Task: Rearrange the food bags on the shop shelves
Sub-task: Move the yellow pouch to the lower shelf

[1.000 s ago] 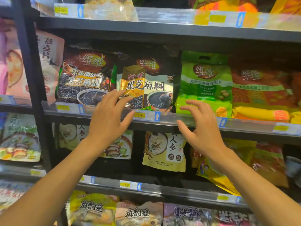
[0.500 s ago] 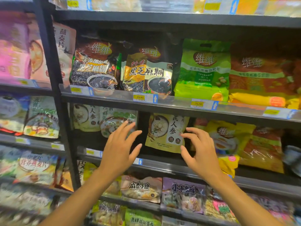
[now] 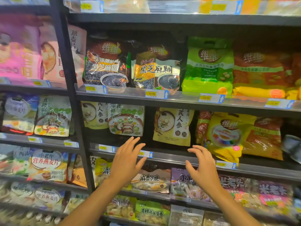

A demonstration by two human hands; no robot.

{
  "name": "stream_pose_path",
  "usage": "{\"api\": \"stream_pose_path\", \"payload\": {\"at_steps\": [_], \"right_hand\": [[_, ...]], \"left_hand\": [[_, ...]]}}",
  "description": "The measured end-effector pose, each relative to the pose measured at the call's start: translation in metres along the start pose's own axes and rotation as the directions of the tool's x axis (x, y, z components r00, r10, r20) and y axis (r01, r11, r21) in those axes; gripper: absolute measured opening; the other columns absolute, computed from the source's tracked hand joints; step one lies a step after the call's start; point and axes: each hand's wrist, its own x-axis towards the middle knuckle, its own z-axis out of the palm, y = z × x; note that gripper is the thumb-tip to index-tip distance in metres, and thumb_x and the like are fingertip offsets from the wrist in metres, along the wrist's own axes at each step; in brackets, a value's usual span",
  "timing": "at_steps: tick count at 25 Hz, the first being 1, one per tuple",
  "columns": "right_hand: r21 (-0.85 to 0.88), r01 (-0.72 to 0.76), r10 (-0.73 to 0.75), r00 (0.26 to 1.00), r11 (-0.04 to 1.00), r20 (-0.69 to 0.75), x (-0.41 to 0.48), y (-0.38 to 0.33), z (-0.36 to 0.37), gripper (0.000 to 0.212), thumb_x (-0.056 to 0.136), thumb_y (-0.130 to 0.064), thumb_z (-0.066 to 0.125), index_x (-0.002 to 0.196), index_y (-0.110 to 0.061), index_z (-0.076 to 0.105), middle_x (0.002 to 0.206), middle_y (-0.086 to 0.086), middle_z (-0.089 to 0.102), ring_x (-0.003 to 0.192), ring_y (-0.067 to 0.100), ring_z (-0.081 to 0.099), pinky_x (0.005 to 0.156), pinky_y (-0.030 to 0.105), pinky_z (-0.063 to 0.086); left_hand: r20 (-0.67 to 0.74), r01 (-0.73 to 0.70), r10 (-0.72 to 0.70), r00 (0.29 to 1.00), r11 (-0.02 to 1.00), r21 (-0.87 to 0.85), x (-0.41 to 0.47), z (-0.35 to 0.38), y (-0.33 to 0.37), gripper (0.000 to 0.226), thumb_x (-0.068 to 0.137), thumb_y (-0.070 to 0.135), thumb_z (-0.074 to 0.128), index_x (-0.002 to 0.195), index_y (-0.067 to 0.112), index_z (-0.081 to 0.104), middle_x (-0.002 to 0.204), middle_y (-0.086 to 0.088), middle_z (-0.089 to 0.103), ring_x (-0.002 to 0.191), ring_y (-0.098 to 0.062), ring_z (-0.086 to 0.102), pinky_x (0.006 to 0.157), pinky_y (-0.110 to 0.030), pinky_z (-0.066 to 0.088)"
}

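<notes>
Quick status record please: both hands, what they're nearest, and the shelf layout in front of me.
left hand: open, fingers spread, empty, below the vegetable porridge bag
right hand: open, empty, below the pale yellow ginseng oat bag
contact: neither hand touches a bag
gap: empty dark slot between those two bags
shelf above: two black sesame bags, green soybean powder bag
right of hands: yellow bag leaning over the shelf edge
</notes>
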Motion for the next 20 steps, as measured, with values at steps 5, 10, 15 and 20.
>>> {"api": "stream_pose_path", "payload": {"at_steps": [5,10,15,20], "right_hand": [[-0.002,-0.136,0.136,0.991,0.991,-0.005,-0.009,-0.016,0.012,0.043,0.089,-0.032,0.073,0.129,-0.028,0.060,0.138,-0.008,0.051,0.134,0.014,0.045,0.111,0.047,0.042],[-0.018,-0.192,0.192,0.981,0.981,0.007,-0.013,-0.021,0.017,0.046,0.089,-0.031,0.072,0.132,-0.027,0.058,0.140,-0.008,0.048,0.135,0.013,0.043,0.112,0.042,0.040],[0.029,-0.256,0.255,0.967,0.966,0.017,0.009,-0.004,0.030,0.046,0.091,-0.031,0.072,0.133,-0.026,0.056,0.137,-0.010,0.048,0.127,0.005,0.043,0.107,0.032,0.041],[0.064,-0.321,0.316,0.945,0.945,0.080,0.048,0.030,0.049,0.054,0.092,-0.036,0.073,0.140,-0.026,0.051,0.136,-0.012,0.047,0.127,0.006,0.045,0.105,0.029,0.042]], "left_hand": [[0.057,-0.048,0.050,0.997,0.998,-0.047,0.003,-0.001,-0.021,0.056,0.101,0.055,0.052,0.150,0.029,0.048,0.164,0.004,0.038,0.156,-0.019,0.027,0.121,-0.044,0.033],[0.106,-0.071,0.089,0.990,0.984,-0.161,0.020,0.013,-0.019,0.058,0.101,0.056,0.051,0.152,0.030,0.044,0.165,0.005,0.035,0.156,-0.018,0.025,0.120,-0.044,0.033],[0.173,0.025,0.033,0.984,0.947,-0.321,0.056,0.040,-0.016,0.062,0.100,0.054,0.056,0.155,0.031,0.040,0.165,0.009,0.033,0.153,-0.014,0.028,0.120,-0.043,0.034],[0.278,0.148,-0.020,0.960,0.881,-0.449,0.109,0.074,-0.015,0.064,0.099,0.050,0.060,0.154,0.025,0.038,0.155,0.004,0.044,0.143,-0.017,0.042,0.112,-0.037,0.044]]}}
